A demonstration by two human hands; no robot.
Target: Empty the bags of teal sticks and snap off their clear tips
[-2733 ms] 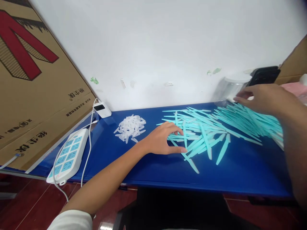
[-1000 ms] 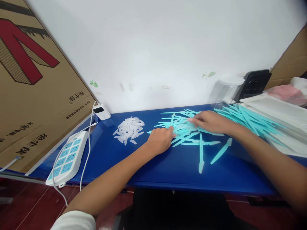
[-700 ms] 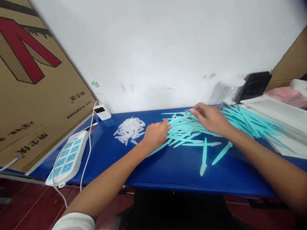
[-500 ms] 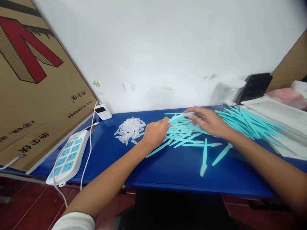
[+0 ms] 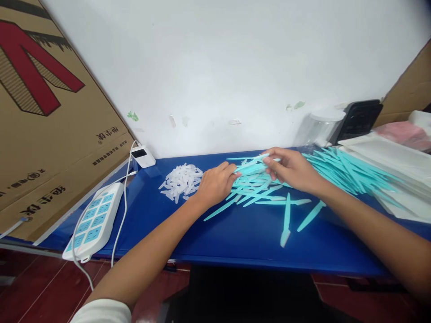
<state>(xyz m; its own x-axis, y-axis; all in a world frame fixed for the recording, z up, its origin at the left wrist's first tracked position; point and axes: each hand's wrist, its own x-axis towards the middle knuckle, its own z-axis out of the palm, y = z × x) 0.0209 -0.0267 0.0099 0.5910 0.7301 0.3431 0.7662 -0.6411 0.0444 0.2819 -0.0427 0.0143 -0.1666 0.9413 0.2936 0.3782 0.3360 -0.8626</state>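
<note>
My left hand [image 5: 217, 181] is closed on the near ends of a few turquoise eyebrow razors [image 5: 251, 168], held just over the middle pile. My right hand [image 5: 292, 169] has thumb and fingers pinched at the other end of these razors; how many each hand grips cannot be made out. Beneath both hands lies a loose pile of turquoise razors [image 5: 261, 194], several with pale caps on one end. Left of my left hand is a heap of small translucent white caps [image 5: 181, 180]. Two razors [image 5: 286, 220] lie apart near the front.
A second razor pile [image 5: 346, 172] lies at right beside white packaging sheets [image 5: 400, 157]. Behind stand a lidded clear jar [image 5: 322, 128] and a black holder [image 5: 359, 121]. At left are a power strip [image 5: 96, 220], a white device [image 5: 143, 156], cables and a cardboard box [image 5: 67, 148].
My right fingers have closed in around the end of the held razors, and their bundle is tilted slightly differently. My left hand keeps its grip nearly in place.
</note>
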